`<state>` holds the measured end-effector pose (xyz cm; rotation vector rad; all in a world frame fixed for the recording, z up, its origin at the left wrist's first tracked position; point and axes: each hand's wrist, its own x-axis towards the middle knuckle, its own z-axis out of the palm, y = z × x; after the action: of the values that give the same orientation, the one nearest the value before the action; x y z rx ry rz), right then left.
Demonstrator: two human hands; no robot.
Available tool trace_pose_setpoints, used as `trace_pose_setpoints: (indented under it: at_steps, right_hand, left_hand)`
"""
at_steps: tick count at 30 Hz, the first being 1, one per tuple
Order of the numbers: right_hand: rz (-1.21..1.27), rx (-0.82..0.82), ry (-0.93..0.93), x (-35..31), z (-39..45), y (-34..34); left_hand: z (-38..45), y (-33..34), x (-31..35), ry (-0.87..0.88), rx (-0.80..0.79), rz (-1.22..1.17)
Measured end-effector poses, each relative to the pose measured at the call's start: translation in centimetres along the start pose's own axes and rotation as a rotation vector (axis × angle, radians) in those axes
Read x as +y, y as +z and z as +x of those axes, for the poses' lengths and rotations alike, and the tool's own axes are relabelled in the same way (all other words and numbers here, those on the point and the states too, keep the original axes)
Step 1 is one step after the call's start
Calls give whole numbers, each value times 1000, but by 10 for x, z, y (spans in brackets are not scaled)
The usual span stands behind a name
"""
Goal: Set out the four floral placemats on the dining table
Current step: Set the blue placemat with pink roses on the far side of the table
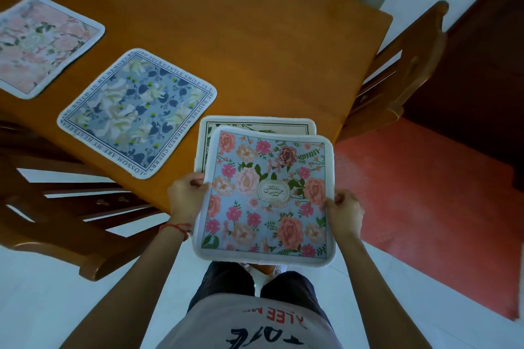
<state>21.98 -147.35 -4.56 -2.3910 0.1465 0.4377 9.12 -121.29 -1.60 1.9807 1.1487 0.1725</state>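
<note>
Now at step three of four: left hand point(188, 193) and right hand point(344, 208) pinching opposite edges of two stacked placemats point(266, 195) near the table point(269, 51) corner. Far left, two mats already down. Next: probably laying one flat.

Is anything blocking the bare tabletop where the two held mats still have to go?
Nothing visible: the orange wooden table beyond the pink-rose blue placemat and cream placemat beneath it lies bare.

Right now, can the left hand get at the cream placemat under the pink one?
Probably yes: the left hand already pinches the pink floral placemat at its edge, and the cream placemat lies directly beneath, its border showing there.
</note>
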Motion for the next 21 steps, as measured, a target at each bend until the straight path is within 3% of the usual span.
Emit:
trace_pose_setpoints:
  at_steps: [21]
  right_hand:
    - [192,243,84,16,-58,-17]
  left_hand:
    - [3,1,20,172,-143,-29]
